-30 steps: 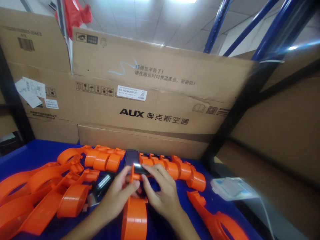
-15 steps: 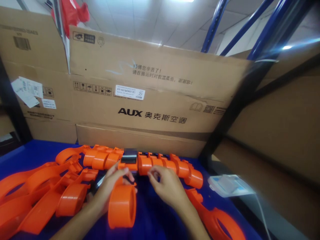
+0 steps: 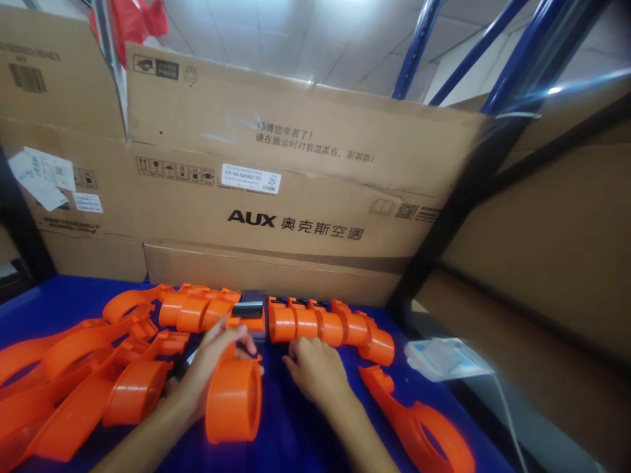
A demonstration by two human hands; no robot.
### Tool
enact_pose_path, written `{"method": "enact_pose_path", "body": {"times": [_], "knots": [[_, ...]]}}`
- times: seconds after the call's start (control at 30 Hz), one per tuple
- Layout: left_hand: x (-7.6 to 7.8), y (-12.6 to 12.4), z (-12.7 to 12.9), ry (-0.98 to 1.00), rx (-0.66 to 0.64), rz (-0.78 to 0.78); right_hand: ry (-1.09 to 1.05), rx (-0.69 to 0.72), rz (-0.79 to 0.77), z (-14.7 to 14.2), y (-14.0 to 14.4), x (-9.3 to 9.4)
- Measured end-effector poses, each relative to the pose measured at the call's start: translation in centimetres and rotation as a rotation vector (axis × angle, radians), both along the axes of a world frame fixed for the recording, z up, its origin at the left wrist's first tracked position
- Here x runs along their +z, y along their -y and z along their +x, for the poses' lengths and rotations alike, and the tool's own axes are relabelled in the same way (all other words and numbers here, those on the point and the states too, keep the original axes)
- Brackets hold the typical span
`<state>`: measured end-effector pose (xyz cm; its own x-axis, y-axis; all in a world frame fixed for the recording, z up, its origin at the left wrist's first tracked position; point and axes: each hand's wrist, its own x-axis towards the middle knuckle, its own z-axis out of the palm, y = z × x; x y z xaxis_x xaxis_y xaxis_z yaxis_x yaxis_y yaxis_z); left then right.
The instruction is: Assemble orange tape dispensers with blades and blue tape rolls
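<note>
My left hand (image 3: pixel 219 358) is closed round an orange tape dispenser (image 3: pixel 233 401), whose ring hangs toward me. At the far end of that dispenser is a black piece with a toothed strip (image 3: pixel 248 310). My right hand (image 3: pixel 315 371) is just right of it, back of the hand up, with its fingers curled under. What those fingers hold, if anything, is hidden. Beyond the right hand lies a row of orange dispenser frames (image 3: pixel 305 324). A dark object (image 3: pixel 177 369) is partly hidden behind my left wrist.
More orange dispenser frames (image 3: pixel 73 348) lie heaped on the blue surface (image 3: pixel 296 440) at left; another frame (image 3: pixel 419 427) lies at right. A clear plastic box (image 3: pixel 446 360) sits by the right edge. Cardboard (image 3: pixel 296 263) walls the back, and a dark post (image 3: pixel 434 230) rises at right.
My right hand has drawn slightly toward me, turning its back up and curling its fingers downward. My left hand keeps hold of the tape dispenser. The whole view has shifted a little.
</note>
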<state>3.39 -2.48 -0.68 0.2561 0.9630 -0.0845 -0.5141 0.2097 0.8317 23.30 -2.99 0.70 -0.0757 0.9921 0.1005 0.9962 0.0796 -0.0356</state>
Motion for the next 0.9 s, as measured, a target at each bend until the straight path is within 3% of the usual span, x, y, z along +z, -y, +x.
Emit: {"method": "enact_pose_path", "body": {"times": [0.27, 0.47, 0.67, 0.77, 0.9], "knots": [[-0.7, -0.4, 0.1, -0.002, 0.028, 0.036, -0.065, 0.071, 0.07, 0.3, -0.2, 0.3], [0.1, 0.2, 0.6, -0.043, 0.04, 0.016, -0.629, 0.268, 0.249, 0.8, -0.3, 0.6], [0.5, 0.9, 1.0, -0.098, 0.029, 0.043, -1.269, 0.257, 0.221, -0.5, 0.1, 0.2], [0.1, 0.7, 0.9, -0.127, -0.005, 0.063, -1.371, 0.292, 0.277, -1.1, 0.4, 0.4], [-0.5, 0.5, 0.9, -0.182, 0.018, 0.148, -1.342, 0.367, 0.37, -1.9, 0.9, 0.5]]}}
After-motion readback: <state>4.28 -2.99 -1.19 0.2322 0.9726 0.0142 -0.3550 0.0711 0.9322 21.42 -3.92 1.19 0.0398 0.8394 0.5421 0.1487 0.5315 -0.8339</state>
